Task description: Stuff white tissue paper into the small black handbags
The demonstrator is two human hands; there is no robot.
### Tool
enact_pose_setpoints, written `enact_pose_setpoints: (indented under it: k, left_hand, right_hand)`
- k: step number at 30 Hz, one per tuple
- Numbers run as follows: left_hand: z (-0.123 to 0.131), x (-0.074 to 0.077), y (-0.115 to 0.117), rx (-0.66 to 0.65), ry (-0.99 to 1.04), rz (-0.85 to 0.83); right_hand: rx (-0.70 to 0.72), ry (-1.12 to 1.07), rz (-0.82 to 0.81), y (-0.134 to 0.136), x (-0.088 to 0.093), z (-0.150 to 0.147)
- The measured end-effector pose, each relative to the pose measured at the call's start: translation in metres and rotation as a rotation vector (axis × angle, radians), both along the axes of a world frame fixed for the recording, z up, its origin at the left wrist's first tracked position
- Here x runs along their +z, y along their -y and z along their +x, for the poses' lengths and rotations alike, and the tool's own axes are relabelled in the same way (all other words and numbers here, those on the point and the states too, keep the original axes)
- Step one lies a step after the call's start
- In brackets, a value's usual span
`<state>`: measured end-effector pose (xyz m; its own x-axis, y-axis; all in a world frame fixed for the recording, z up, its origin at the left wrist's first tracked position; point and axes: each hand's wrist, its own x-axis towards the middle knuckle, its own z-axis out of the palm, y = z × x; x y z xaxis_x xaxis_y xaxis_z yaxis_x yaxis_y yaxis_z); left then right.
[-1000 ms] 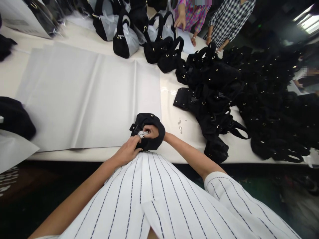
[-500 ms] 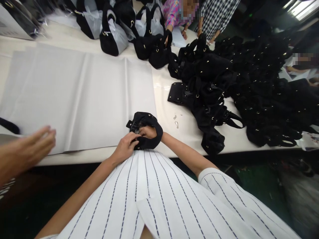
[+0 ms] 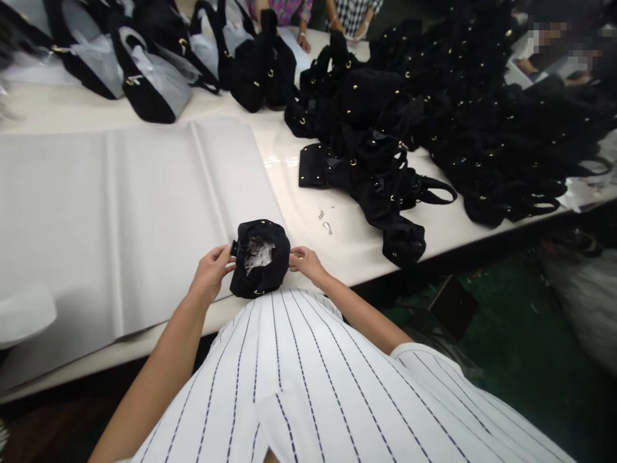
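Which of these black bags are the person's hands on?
The black bag at the near edge of the table, between left hand and right hand, its mouth showing pale crumpled filling. The other black bags are farther from both hands.

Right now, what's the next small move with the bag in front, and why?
I'd probably even out the rim of the black bag with a light tug from both sides. Its mouth gapes unevenly upward, crumpled pale filling shows inside, and the left hand and right hand are at its opposite sides.
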<state>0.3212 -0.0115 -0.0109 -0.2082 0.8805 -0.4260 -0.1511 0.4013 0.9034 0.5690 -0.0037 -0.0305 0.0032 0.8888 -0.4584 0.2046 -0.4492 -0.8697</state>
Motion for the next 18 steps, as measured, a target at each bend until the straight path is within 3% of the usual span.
enact_pose_setpoints:
  k: [5,8,13,18]
  left_hand:
    - [0.013,0.01,-0.013,-0.149,-0.275,-0.062]
    - [0.027,0.017,-0.017,-0.256,-0.602,-0.098]
    - [0.043,0.024,-0.019,-0.542,-1.145,-0.05]
    - [0.035,0.015,-0.019,-0.675,-1.32,0.029]
  right_hand:
    - [0.067,0.087,-0.002,-0.005,-0.003,-0.009]
    - [0.125,0.294,0.021,-0.006,0.006,-0.024]
    - [0.13,0.515,0.131,-0.004,0.015,-0.047]
    - [0.188,0.605,0.216,-0.004,0.01,-0.056]
